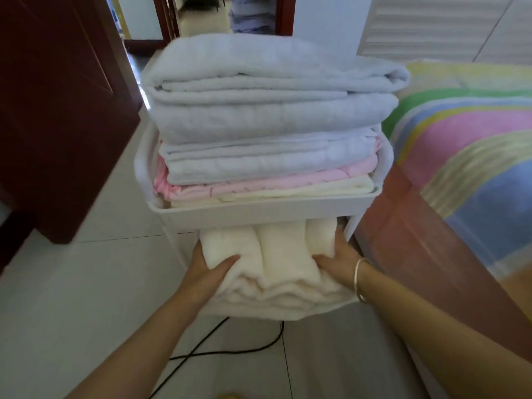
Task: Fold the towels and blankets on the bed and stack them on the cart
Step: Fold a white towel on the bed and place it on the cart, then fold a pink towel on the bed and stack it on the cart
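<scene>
Two-hand step | left hand (211, 272) and right hand (336, 259) grip folded cream blanket (276, 263), fingers (340, 240) curled round its sides | blanket partly on cart (288, 212) lower shelf | slide in level, fully, keeping folds square.

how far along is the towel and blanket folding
Done: folded pale blue blankets and a pink cloth sit stacked in the white plastic cart's top tray. In hand: the left hand and right hand grip a folded cream fleece blanket at the lower shelf. Left: seating it; the striped bed is only partly visible.
</scene>
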A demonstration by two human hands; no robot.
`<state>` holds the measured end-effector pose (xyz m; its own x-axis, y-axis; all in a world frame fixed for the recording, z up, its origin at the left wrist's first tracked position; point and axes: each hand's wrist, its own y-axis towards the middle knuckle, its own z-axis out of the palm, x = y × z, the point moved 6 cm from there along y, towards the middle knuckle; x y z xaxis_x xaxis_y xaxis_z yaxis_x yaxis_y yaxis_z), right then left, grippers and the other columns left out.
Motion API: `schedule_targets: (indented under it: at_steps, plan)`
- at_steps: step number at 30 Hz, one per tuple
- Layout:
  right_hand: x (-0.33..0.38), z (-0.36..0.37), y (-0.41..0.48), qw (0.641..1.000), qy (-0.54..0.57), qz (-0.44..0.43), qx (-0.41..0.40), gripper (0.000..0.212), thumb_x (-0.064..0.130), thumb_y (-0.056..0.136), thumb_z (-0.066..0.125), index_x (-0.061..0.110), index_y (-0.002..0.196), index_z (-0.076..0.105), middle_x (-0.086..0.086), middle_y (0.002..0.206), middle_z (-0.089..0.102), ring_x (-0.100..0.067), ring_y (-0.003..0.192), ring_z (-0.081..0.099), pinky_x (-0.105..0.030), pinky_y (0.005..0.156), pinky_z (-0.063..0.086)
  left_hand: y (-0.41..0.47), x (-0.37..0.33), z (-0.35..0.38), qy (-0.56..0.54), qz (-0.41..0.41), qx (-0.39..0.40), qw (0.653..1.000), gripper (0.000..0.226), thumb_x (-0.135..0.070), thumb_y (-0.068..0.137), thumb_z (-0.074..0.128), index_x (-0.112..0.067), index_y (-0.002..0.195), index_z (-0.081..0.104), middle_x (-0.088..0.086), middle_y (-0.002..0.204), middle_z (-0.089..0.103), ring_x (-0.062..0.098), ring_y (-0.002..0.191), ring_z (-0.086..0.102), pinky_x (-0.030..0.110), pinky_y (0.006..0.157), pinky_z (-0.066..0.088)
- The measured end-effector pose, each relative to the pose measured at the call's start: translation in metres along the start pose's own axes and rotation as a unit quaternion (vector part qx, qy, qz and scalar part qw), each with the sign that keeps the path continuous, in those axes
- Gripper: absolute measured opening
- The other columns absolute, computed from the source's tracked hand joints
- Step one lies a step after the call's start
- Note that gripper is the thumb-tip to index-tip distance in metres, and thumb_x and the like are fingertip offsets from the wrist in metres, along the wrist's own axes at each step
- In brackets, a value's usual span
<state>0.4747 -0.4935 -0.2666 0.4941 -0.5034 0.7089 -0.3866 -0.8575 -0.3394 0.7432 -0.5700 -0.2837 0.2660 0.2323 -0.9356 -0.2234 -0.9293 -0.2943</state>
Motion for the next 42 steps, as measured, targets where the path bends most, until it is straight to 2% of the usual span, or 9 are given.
schedule_targets:
  at_steps: [3,8,14,18,20,22,26,30,42]
  plan:
    - [0.011,0.008,0.029,0.999,-0.025,-0.025,-0.012,0.087,0.009,0.085,0.063,0.008,0.151,0.007,0.006,0.121,0.028,-0.01,0.117,0.033,-0.009,0.086,0.023,0.038,-0.007,0.004,0.036,0.017,-0.057,0.998,0.076,-0.03,0.08,0.078,-0.021,0.142,0.035,-0.005,0.131,0.051,0.014,0.117,0.05,0.023,0.098,0.035]
    - [-0.006,0.014,0.098,0.995,0.024,0.011,-0.1,0.024,0.009,0.084,0.055,0.003,0.105,0.065,-0.011,0.105,0.065,-0.028,0.105,0.057,-0.025,0.082,0.039,0.096,0.004,0.016,0.062,0.02,-0.081,0.995,0.048,-0.026,0.096,0.058,-0.018,0.141,0.043,-0.003,0.134,0.05,0.019,0.13,0.044,0.016,0.099,0.026]
    - [-0.032,0.049,0.127,0.992,-0.006,-0.053,-0.111,0.071,0.006,0.085,0.055,0.015,0.15,0.027,-0.005,0.153,0.033,-0.023,0.138,0.035,-0.023,0.109,0.028,0.124,0.056,0.008,0.109,-0.027,-0.092,0.989,0.062,-0.033,0.088,0.066,-0.019,0.143,0.041,0.004,0.137,0.053,0.023,0.124,0.052,0.034,0.104,0.042]
    - [-0.053,0.06,0.139,0.994,-0.025,-0.009,-0.105,0.073,0.015,0.088,0.052,0.026,0.153,0.02,-0.005,0.155,0.029,-0.028,0.132,0.042,-0.029,0.106,0.034,0.126,0.076,0.005,0.15,-0.037,-0.103,0.983,0.057,-0.031,0.09,0.062,-0.022,0.142,0.043,0.005,0.138,0.054,0.027,0.125,0.051,0.039,0.104,0.043]
    - [-0.058,0.065,0.149,0.992,-0.092,0.038,-0.076,0.075,0.024,0.088,0.053,0.028,0.153,0.016,-0.006,0.156,0.026,-0.03,0.137,0.034,-0.035,0.108,0.033,0.127,0.077,0.007,0.199,-0.057,-0.115,0.971,0.074,-0.031,0.088,0.062,-0.022,0.151,0.026,0.009,0.148,0.042,0.031,0.133,0.042,0.04,0.109,0.037]
    - [-0.049,0.065,0.154,0.977,-0.18,0.074,-0.085,0.076,0.029,0.087,0.055,0.024,0.152,0.016,-0.009,0.155,0.023,-0.033,0.139,0.028,-0.043,0.11,0.032,0.123,0.058,0.011,0.284,-0.028,-0.168,0.944,0.088,-0.023,0.087,0.06,-0.018,0.155,0.006,0.013,0.157,0.02,0.033,0.142,0.026,0.042,0.115,0.027]
    - [0.013,0.069,0.154,0.931,-0.319,-0.063,-0.166,0.072,0.038,0.093,0.045,0.024,0.153,0.007,-0.009,0.16,0.003,-0.034,0.147,-0.002,-0.053,0.118,0.005,0.125,0.001,0.056,0.487,0.229,-0.182,0.823,0.069,-0.023,0.086,0.042,-0.012,0.151,0.023,0.018,0.156,0.021,0.038,0.144,0.016,0.049,0.12,0.011]
    - [0.037,0.107,0.172,0.886,-0.408,-0.177,-0.131,0.07,0.066,0.092,0.016,0.037,0.152,-0.005,0.0,0.161,-0.011,-0.036,0.145,-0.016,-0.067,0.11,-0.006,0.169,0.03,0.077,0.623,0.196,-0.109,0.749,0.072,-0.058,0.094,0.025,-0.032,0.154,-0.004,0.01,0.162,-0.011,0.041,0.147,-0.013,0.067,0.113,-0.005]
    - [-0.005,0.151,0.202,0.893,-0.425,-0.139,-0.057,0.064,0.067,0.091,0.006,0.043,0.149,-0.011,0.008,0.157,-0.025,-0.031,0.143,-0.026,-0.066,0.109,-0.01,0.192,0.077,0.076,0.672,0.122,-0.03,0.729,0.068,-0.067,0.092,0.008,-0.041,0.151,-0.013,0.003,0.16,-0.025,0.038,0.145,-0.022,0.066,0.112,-0.007]
